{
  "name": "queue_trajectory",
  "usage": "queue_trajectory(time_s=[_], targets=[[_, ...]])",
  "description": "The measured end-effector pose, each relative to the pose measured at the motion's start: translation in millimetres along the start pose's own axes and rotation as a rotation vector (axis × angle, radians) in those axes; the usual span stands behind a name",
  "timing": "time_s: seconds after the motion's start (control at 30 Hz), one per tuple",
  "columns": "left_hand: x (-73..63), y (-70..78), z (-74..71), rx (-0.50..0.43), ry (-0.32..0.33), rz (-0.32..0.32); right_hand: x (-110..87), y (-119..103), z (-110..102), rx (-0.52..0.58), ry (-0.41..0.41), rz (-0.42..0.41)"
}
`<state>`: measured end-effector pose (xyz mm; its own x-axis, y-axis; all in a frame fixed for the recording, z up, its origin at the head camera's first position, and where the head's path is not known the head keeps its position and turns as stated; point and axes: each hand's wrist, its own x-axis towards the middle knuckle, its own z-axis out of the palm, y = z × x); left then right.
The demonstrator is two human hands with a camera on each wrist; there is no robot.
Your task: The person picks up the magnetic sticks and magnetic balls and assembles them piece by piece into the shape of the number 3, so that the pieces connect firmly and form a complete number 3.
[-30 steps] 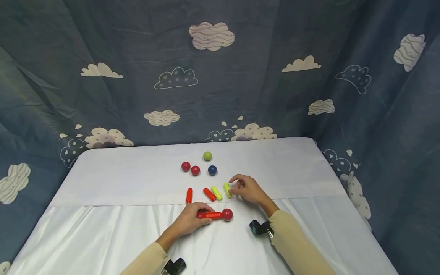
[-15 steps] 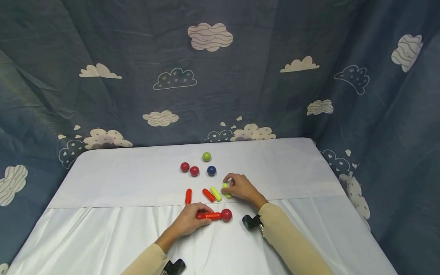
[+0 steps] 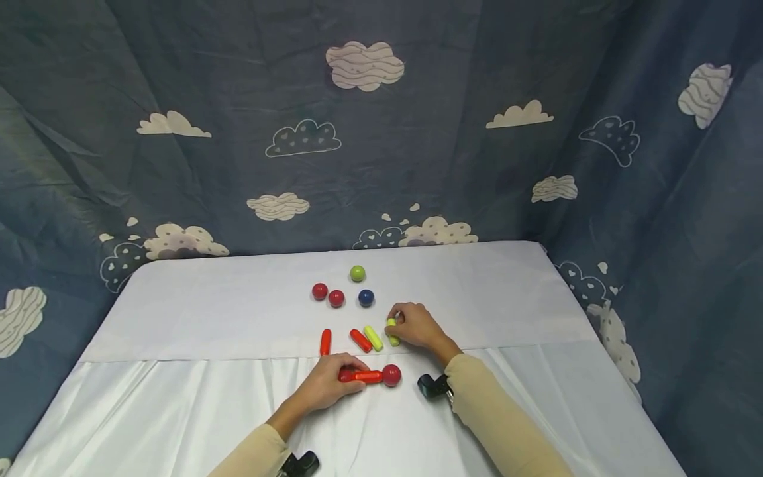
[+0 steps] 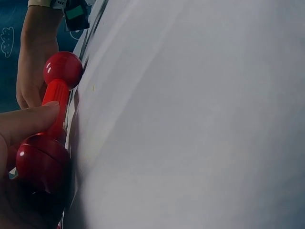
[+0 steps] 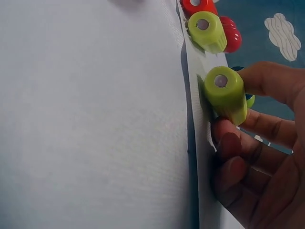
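My left hand (image 3: 326,383) grips a red stick (image 3: 368,377) lying crosswise at the front. A red ball (image 3: 391,375) sits on its right end and another red ball (image 4: 43,162) on its left end, partly under my fingers. In the left wrist view the thumb lies along the stick. My right hand (image 3: 418,326) pinches a yellow-green stick (image 5: 226,100) between thumb and fingers, close over the white cloth. A grey round disc shows in that stick's end. Just left of it lies a second yellow-green stick (image 3: 373,338), beside a slanted red stick (image 3: 360,340).
Another red stick (image 3: 325,342) lies beyond my left hand. Farther back are two red balls (image 3: 336,299), a blue ball (image 3: 366,298) and a green ball (image 3: 357,273). The white cloth-covered table (image 3: 208,305) ends at a dark curtain (image 3: 417,159) with cloud prints.
My right hand has moved a little left and its fingers have closed round the right-hand yellow-green stick. The left hand keeps its hold on the red stick with balls.
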<state>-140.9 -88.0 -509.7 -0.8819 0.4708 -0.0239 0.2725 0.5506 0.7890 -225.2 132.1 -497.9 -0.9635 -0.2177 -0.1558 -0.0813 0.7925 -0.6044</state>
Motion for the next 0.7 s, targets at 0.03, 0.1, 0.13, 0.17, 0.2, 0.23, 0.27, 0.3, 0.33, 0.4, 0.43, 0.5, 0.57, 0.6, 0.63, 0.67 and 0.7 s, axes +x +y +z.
queue_trajectory(time_s=[0.03, 0.1, 0.13, 0.17, 0.2, 0.23, 0.27, 0.3, 0.33, 0.4, 0.43, 0.5, 0.57, 0.6, 0.63, 0.67, 0.7], targets=[[-0.4, -0.1, 0.5, -0.003, -0.005, -0.004, -1.2, 0, 0, -0.001, 0.003, 0.003], [-1.0, 0.2, 0.8, -0.006, -0.014, -0.009, -3.8, 0, 1, 0.001, 0.006, 0.005], [-1.0, 0.2, 0.9, -0.006, -0.018, -0.010, -4.9, 0, 1, 0.004, 0.009, 0.004], [-0.9, 0.3, 0.7, -0.007, -0.018, -0.009, -5.8, 0, 1, 0.011, 0.012, 0.000], [-0.7, 0.4, 0.4, -0.006, -0.016, -0.009, -6.5, -1, 2, 0.021, 0.015, -0.004], [-0.6, 0.6, -0.1, -0.005, -0.016, -0.018, -7.0, -1, 2, 0.029, 0.017, -0.009], [-0.5, 0.7, -0.5, -0.004, -0.016, -0.018, -7.5, -2, 2, 0.040, 0.018, -0.012], [-0.3, 0.5, -0.6, -0.003, -0.016, -0.021, -7.8, -2, 2, 0.050, 0.020, -0.015], [-0.3, 0.6, -0.8, -0.002, -0.017, -0.021, -8.0, -2, 2, 0.059, 0.021, -0.016], [-0.4, 0.7, -1.0, 0.000, -0.019, -0.022, -8.7, -2, 2, 0.081, 0.020, -0.021], [-0.3, 0.6, -1.0, 0.001, -0.018, -0.021, -9.2, -3, 3, 0.092, 0.020, -0.023], [0.0, 0.6, -1.2, 0.003, -0.010, -0.007, -10.3, -3, 3, 0.118, 0.017, -0.032], [0.2, 0.8, -1.6, 0.006, -0.004, -0.001, -11.9, -5, 4, 0.146, 0.009, -0.034], [0.2, 0.8, -1.8, 0.004, -0.003, -0.001, -12.8, -5, 4, 0.157, 0.005, -0.032], [0.2, 0.5, -1.8, 0.003, -0.001, 0.003, -13.9, -6, 5, 0.164, 0.002, -0.032], [0.0, 0.4, -2.0, 0.004, 0.000, 0.003, -14.7, -7, 5, 0.173, -0.001, -0.033], [-0.2, 0.2, -2.0, 0.006, -0.002, -0.002, -15.4, -7, 6, 0.181, -0.004, -0.031]])
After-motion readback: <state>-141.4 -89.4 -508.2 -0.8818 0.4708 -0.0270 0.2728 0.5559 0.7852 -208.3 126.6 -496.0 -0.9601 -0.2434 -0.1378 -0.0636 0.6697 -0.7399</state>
